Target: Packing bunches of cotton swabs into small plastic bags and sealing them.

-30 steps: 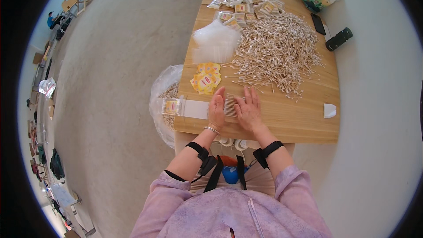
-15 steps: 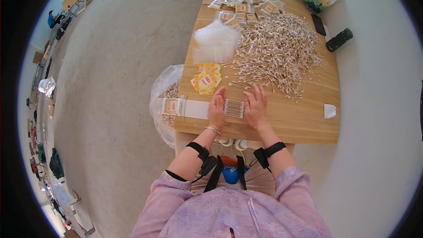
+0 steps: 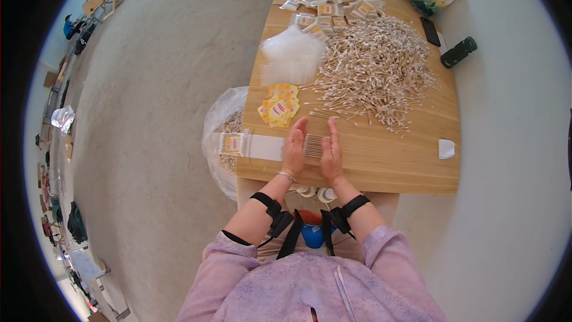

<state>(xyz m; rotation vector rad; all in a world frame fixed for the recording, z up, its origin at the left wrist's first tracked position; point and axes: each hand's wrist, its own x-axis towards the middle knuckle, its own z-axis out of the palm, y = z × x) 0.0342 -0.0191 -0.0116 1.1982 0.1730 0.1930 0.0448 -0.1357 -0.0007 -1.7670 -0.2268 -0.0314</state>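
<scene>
Between my two palms lies a flat row of cotton swabs [image 3: 314, 146] on the wooden table [image 3: 393, 167], near its front edge. My left hand [image 3: 294, 148] stands on edge at the row's left end, fingers stretched forward. At the right end, my right hand [image 3: 332, 152] is likewise upright with straight fingers and hides part of the row. Left of my left hand is a white strip [image 3: 266, 148]. A clear packet of swabs with a yellow label [image 3: 232, 144] lies at the table's left edge.
A large heap of loose swabs [image 3: 381, 71] covers the table's middle. Yellow cards [image 3: 279, 106], clear plastic bags [image 3: 292, 56] and filled packets [image 3: 333, 6] lie farther left and back. A phone [image 3: 430, 31] and a black cylinder [image 3: 459, 52] are by the wall. A plastic sack [image 3: 210, 125] stands below left.
My right hand has moved left and turned upright against the row's right end, covering some of the swabs. My left hand has stayed nearly in place.
</scene>
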